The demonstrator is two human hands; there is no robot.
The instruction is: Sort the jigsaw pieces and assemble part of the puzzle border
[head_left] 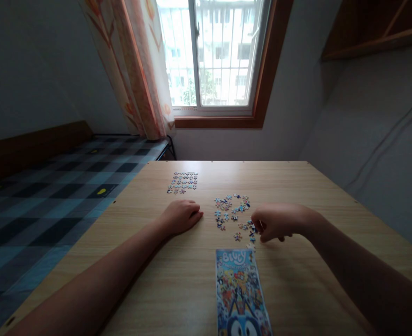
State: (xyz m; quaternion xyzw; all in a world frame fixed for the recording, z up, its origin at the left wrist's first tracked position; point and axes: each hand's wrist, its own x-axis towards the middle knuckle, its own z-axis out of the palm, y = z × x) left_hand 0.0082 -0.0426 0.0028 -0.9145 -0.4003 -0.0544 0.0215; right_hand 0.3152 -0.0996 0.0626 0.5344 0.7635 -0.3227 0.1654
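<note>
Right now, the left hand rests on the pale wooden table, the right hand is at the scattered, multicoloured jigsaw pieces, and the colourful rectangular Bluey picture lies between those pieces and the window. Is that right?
No: the head view shows the Bluey picture on the near side of the scattered jigsaw pieces, away from the window. The rest holds.

Bright light comes in through the window [225,95]. It has a brown wood frame [271,60], and bars [230,74] and a building [223,51] show outside. An orange flowery curtain [136,65] hangs on its left. Below is a bed [34,147] with a checked cover [52,200]. A wood shelf [373,49] sits high on the right wall [377,107]. The table [331,205] is light wood.
</note>
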